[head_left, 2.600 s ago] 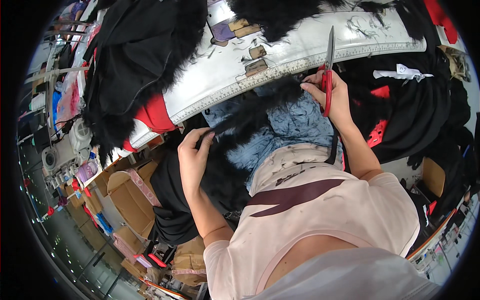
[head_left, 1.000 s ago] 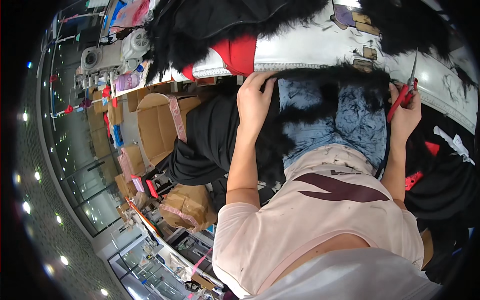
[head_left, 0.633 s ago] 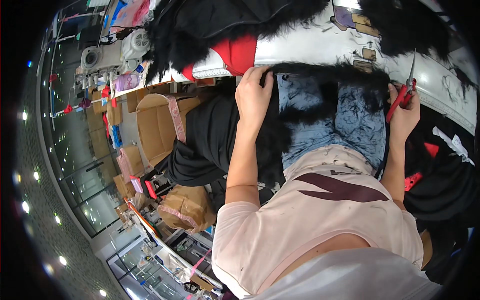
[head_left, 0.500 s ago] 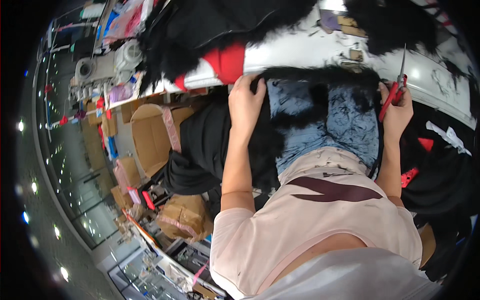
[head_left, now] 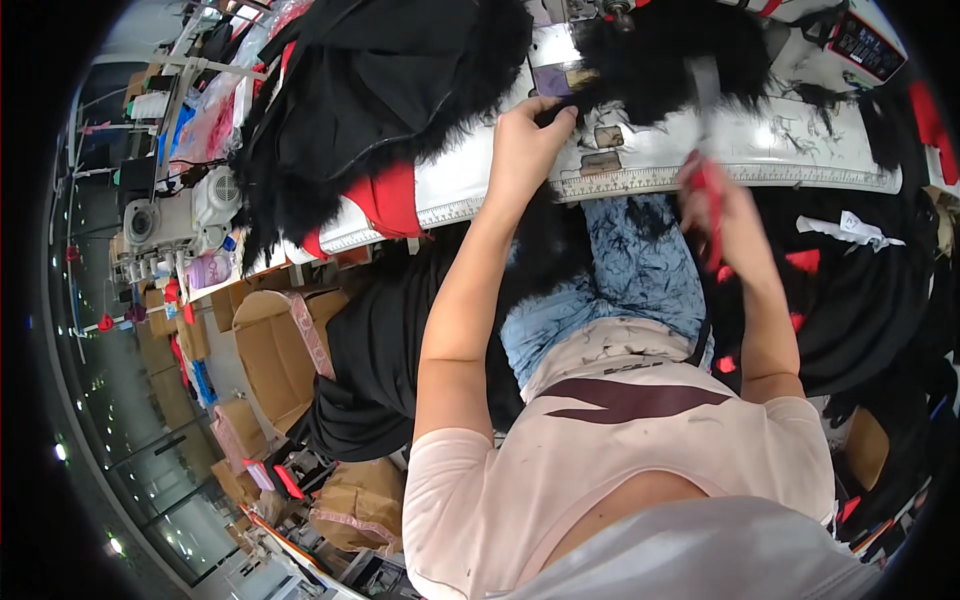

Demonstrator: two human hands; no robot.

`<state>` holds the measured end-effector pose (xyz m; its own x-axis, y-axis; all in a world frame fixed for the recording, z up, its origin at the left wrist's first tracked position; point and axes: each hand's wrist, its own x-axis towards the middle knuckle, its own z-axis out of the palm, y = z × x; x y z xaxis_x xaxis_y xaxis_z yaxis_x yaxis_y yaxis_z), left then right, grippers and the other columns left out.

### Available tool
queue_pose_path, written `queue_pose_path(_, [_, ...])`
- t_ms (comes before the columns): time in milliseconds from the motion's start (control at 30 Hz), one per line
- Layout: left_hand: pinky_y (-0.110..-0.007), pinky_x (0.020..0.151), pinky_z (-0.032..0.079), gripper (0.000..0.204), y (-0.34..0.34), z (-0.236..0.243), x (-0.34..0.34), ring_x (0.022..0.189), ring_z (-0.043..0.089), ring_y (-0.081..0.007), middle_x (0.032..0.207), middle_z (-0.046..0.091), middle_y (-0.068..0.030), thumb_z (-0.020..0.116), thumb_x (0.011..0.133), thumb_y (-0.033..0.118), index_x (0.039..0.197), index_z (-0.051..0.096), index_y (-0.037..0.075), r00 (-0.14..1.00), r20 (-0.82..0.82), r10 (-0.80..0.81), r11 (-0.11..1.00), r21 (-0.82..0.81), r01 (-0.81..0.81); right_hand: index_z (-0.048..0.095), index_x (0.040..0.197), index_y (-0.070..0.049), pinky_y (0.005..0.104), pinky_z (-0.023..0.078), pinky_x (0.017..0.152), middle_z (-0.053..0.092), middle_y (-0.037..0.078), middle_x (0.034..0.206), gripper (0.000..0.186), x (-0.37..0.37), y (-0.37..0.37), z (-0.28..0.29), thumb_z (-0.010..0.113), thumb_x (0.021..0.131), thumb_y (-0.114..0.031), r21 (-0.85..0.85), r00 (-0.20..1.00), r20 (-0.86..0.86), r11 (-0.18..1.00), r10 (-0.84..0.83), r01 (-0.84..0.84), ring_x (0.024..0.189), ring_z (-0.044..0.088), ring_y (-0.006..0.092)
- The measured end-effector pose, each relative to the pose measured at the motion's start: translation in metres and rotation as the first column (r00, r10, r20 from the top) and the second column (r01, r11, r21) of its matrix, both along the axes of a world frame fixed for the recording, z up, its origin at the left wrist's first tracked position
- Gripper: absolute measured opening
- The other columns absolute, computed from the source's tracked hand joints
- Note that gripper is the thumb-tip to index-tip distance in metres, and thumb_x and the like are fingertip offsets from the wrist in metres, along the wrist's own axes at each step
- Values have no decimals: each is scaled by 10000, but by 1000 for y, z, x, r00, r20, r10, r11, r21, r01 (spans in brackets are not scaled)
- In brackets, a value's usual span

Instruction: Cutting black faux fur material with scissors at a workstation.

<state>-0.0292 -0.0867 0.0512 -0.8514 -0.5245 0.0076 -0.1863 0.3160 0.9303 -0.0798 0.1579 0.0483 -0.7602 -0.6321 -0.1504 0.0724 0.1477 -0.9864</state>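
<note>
My left hand (head_left: 525, 150) is raised over the white table (head_left: 750, 140), thumb and fingers closed on black fur (head_left: 540, 230) that hangs down toward my lap. My right hand (head_left: 730, 215), smeared by motion, grips red-handled scissors (head_left: 708, 195) with the blades pointing away from me. A ruler strip (head_left: 640, 178) runs along the table's near edge. Dark fluffy tufts cover my blue jeans (head_left: 640, 260) below it. More black fur (head_left: 670, 50) lies on the table beyond the scissors.
A black garment with fur trim (head_left: 360, 70) and red fabric (head_left: 385, 200) lie at the table's left. A sewing machine (head_left: 165, 215) stands farther left. Cardboard boxes (head_left: 270, 345) and draped black cloth (head_left: 370, 350) are beside me; white scraps (head_left: 840, 228) lie at right.
My left hand has moved up and forward. The fur stretched across between my hands a moment ago now hangs from the left. My right hand and scissors have moved left; the view has shifted.
</note>
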Motion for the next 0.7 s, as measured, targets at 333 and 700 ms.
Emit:
queue_pose_path(333, [-223, 503, 409, 269, 4, 12, 8, 546, 528, -64, 688, 631, -27, 675, 845, 168, 968, 670, -72, 998, 52, 21, 998, 62, -24, 619, 953, 47, 276, 457, 753, 643, 94, 817, 389, 12, -32, -12, 640, 904, -339, 249, 961, 141, 931, 240, -269, 786, 576, 129])
queue_pose_path(700, [-226, 513, 430, 266, 8, 16, 10, 553, 581, -79, 691, 658, -49, 670, 851, 157, 981, 667, -75, 999, 39, 19, 999, 25, -20, 611, 937, 47, 299, 436, 688, 568, 106, 721, 472, 12, -32, -18, 645, 883, -420, 293, 969, 83, 923, 234, -248, 703, 513, 146])
